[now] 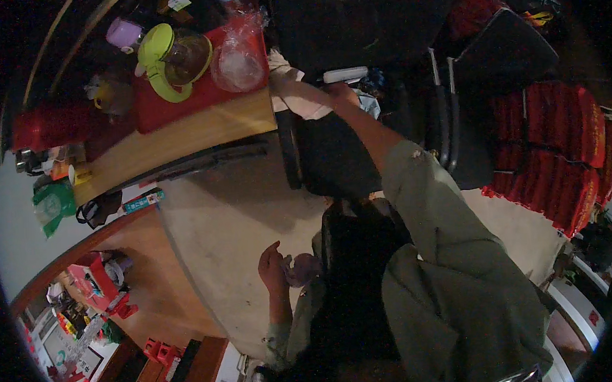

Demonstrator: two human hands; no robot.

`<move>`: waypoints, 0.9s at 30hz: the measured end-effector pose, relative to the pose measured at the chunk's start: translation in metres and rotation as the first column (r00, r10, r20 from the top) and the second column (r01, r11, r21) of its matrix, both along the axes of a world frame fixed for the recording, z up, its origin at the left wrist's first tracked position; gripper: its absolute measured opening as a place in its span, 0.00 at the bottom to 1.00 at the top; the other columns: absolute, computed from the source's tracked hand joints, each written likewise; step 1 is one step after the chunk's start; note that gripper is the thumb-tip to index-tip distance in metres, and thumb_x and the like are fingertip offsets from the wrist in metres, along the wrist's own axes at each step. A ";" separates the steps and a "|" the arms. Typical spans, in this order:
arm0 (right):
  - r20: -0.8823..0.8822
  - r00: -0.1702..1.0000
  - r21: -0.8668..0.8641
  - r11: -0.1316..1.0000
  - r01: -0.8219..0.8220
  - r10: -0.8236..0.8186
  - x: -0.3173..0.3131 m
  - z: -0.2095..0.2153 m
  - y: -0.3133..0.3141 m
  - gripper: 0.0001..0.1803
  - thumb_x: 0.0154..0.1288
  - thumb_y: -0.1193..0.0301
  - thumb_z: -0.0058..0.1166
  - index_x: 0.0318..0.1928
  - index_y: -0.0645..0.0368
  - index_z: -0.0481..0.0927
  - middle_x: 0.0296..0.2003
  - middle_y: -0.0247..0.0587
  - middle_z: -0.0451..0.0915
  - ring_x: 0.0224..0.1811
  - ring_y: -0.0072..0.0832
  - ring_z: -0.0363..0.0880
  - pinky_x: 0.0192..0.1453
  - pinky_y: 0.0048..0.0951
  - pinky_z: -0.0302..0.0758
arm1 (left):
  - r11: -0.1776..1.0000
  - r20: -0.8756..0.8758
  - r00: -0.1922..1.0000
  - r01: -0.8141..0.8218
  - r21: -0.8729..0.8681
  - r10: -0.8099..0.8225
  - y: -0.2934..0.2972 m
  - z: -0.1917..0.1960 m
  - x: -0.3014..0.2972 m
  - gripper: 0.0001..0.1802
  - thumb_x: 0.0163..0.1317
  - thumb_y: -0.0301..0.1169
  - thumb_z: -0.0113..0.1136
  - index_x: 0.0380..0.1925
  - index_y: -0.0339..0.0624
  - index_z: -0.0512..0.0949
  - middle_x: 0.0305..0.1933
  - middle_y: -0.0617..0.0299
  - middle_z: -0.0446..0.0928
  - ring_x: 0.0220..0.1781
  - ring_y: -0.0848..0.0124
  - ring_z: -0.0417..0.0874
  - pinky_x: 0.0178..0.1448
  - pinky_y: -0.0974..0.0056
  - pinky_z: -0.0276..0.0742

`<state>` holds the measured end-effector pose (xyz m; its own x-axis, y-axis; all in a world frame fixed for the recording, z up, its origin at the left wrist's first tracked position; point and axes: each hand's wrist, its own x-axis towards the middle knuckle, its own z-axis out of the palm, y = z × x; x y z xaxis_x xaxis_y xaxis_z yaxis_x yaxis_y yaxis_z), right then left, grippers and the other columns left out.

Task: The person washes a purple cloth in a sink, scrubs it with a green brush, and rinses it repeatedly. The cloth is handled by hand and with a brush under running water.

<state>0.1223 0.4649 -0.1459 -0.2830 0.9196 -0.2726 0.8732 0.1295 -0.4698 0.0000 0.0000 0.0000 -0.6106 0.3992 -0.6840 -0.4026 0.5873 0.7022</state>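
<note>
My right arm stretches forward across the dark seat of a chair (338,152). At its far side my right hand (343,97) touches a pale pink cloth (305,99) beside the table's corner. Just beyond that hand lies a white oblong object (345,74), with a light bluish crumpled piece (369,105) to its right. The fingers of this hand are too dim and hidden to read. Lower down, over the pale floor, my left hand (275,267) is curled against a purple-grey rounded bundle (302,269), its thumb pointing up. The bundle's kind is unclear.
A wooden table (228,123) with a red mat carries a green-lidded glass pitcher (184,60), a plastic-wrapped bowl (238,67) and a lilac container (124,35). Stacked red packages (550,153) stand right, near black chair frames (446,116). A red box (95,282) sits left.
</note>
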 end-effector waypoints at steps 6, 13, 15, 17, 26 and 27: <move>0.274 0.909 -0.535 0.835 -0.126 0.313 0.072 -0.063 -0.056 0.18 0.62 0.67 0.56 0.52 0.58 0.78 0.50 0.48 0.80 0.46 0.43 0.83 0.43 0.45 0.82 | 0.958 -0.248 0.925 0.274 -0.088 -0.288 0.050 0.004 -0.005 0.15 0.68 0.34 0.54 0.46 0.34 0.81 0.32 0.64 0.75 0.30 0.74 0.75 0.38 0.65 0.78; -0.548 0.599 -0.836 0.401 -0.375 -0.584 0.101 0.098 -0.198 0.28 0.70 0.62 0.54 0.67 0.53 0.65 0.56 0.40 0.74 0.54 0.35 0.78 0.55 0.41 0.78 | 0.890 0.620 0.734 -0.439 0.124 0.276 0.145 0.032 -0.006 0.17 0.67 0.35 0.55 0.52 0.38 0.77 0.53 0.56 0.78 0.53 0.63 0.78 0.57 0.58 0.76; -0.457 0.522 -0.879 0.278 -0.387 -0.720 0.089 0.156 -0.200 0.26 0.71 0.63 0.53 0.66 0.53 0.66 0.57 0.40 0.74 0.57 0.36 0.76 0.58 0.41 0.76 | 0.870 0.694 0.701 -0.435 0.232 0.165 0.174 0.048 0.003 0.19 0.68 0.36 0.55 0.54 0.38 0.76 0.55 0.56 0.77 0.55 0.63 0.79 0.63 0.57 0.72; -0.588 0.499 -0.804 0.395 -0.444 -0.637 0.079 0.193 -0.184 0.24 0.72 0.64 0.52 0.65 0.54 0.67 0.57 0.41 0.74 0.58 0.36 0.75 0.61 0.42 0.74 | 0.841 0.693 0.721 -0.395 0.370 0.034 0.198 0.063 0.012 0.19 0.68 0.35 0.56 0.55 0.37 0.75 0.56 0.56 0.77 0.55 0.63 0.78 0.64 0.57 0.72; -0.618 0.117 -0.723 0.504 -0.471 -0.777 0.114 0.271 -0.134 0.19 0.72 0.64 0.51 0.59 0.56 0.72 0.54 0.41 0.78 0.57 0.38 0.77 0.60 0.45 0.76 | 0.721 0.249 0.950 -0.305 0.622 0.187 0.169 0.121 0.015 0.15 0.68 0.31 0.59 0.52 0.40 0.74 0.52 0.59 0.78 0.51 0.67 0.78 0.56 0.62 0.74; -0.591 0.130 -0.743 0.474 -0.472 -0.796 0.116 0.275 -0.137 0.19 0.72 0.64 0.51 0.60 0.56 0.71 0.55 0.41 0.77 0.57 0.38 0.77 0.60 0.45 0.76 | 0.696 0.212 0.951 -0.309 0.648 0.225 0.160 0.124 0.019 0.16 0.68 0.32 0.58 0.54 0.41 0.74 0.51 0.60 0.78 0.49 0.68 0.79 0.53 0.64 0.75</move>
<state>0.2378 0.3283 0.1293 -0.7086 0.5590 -0.4305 -0.3569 -0.8103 -0.4647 0.0194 0.1600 0.1240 -0.7028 0.6070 -0.3711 -0.5657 -0.1605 0.8089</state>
